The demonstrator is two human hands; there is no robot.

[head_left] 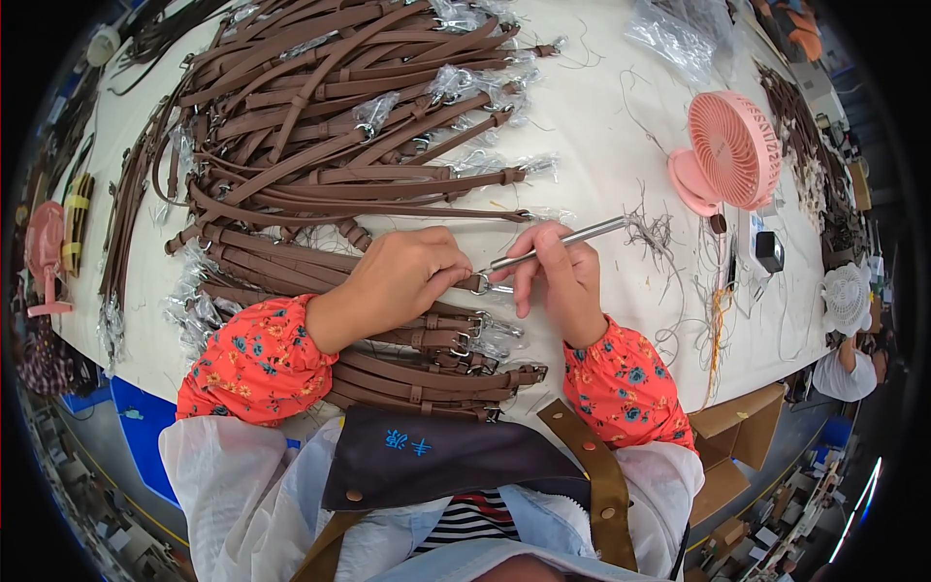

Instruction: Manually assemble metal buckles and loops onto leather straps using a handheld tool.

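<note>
While brown buckled straps [330, 177] are crowding the left half of the table [582, 116], a pink desk fan [732, 150] is standing toward its right edge. Mid-table, with my right hand [564, 276], I am clamping a slim metal rod [593, 231]; loose threads [655, 231] are tangling beside its right end. Its long axis is running aslant, left end pointing at a metal buckle [482, 283], right end slightly toward the far edge. My left hand [400, 278] is meeting that buckle with bunched fingertips; whether gripping it, I cannot tell.
</note>
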